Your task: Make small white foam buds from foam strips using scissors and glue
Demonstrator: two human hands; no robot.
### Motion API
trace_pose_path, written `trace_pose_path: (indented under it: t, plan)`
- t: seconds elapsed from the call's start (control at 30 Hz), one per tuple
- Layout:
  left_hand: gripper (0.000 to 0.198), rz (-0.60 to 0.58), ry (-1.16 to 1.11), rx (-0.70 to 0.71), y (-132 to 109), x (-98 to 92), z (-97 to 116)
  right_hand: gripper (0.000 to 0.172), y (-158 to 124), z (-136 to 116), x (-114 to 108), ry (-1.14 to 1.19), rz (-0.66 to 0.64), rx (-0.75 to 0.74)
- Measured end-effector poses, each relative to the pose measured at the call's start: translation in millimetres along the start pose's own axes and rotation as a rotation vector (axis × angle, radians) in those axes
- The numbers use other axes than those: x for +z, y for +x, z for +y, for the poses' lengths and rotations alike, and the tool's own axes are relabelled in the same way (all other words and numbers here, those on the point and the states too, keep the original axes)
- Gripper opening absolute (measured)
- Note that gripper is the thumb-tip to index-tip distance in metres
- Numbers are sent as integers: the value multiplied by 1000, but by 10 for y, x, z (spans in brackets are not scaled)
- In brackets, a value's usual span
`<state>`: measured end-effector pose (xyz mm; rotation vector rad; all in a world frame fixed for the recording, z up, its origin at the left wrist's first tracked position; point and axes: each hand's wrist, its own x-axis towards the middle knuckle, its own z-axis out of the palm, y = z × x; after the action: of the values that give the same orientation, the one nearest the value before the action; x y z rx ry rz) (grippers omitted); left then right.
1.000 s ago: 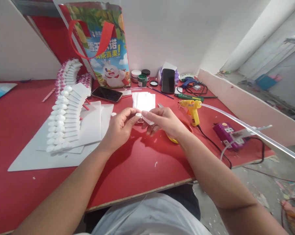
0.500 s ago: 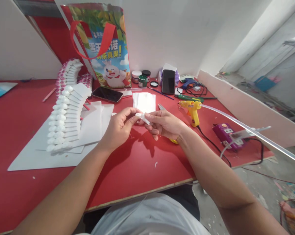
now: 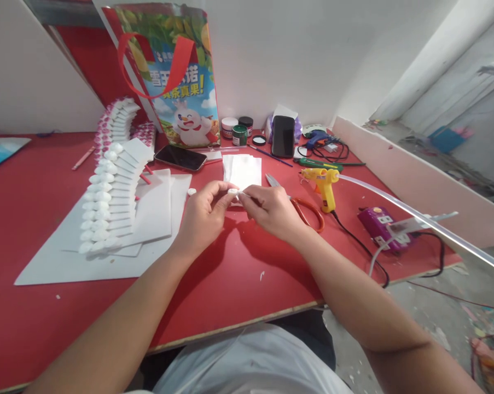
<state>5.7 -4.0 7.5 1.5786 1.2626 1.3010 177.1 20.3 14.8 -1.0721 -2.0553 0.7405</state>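
Note:
Between the fingertips of my left hand is a small white piece, rounded at its end; its exact kind I cannot make out. My right hand pinches the right end of the same piece, its fingers closed and turned down over it. Just behind both hands lies a stack of white paper sheets. Another small white round piece rests on the table beside my left hand. Scissors with orange handles lie to the right of my right hand.
White pieces with rounded tips stand in a curved row on white boards at left. A yellow glue gun, a purple power strip and cords occupy the right. Phones, paint jars and a printed bag stand behind.
My right hand has turned over, its palm now down and fingers curled at the white piece. The scissors' handles have come into view. My left hand stays nearly in place.

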Motion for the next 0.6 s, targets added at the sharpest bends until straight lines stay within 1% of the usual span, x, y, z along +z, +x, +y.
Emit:
trace_pose_path:
  t: [0.07,0.13,0.2,0.3,0.43,0.5,0.53,0.57,0.6]
  plan:
    - [25,12,-6,-3,-17,29,-20,30,-11,28,44,-134,72,-96]
    - [26,16,-4,0,-29,38,-36,29,-17,53,62,-194,78,-128]
    - [27,1,-23,0,-31,26,-48,29,-21,71,52,-248,46,-129]
    - [29,-33,-58,-14,-12,-22,-57,28,-28,92,12,-366,-36,-172]
    - [32,-115,-75,-70,28,-95,-72,27,-39,112,-17,-528,-141,-226]
    - [31,-159,-80,-77,43,-121,-79,25,-42,96,-17,-535,-161,-214]
    - [30,-170,-79,-72,48,-131,-81,24,-41,79,-18,-499,-154,-194]
    - [29,-173,-76,-64,51,-141,-79,23,-36,55,-22,-423,-138,-157]
    - [28,-169,-74,-52,54,-149,-74,24,-26,28,-29,-297,-121,-98]
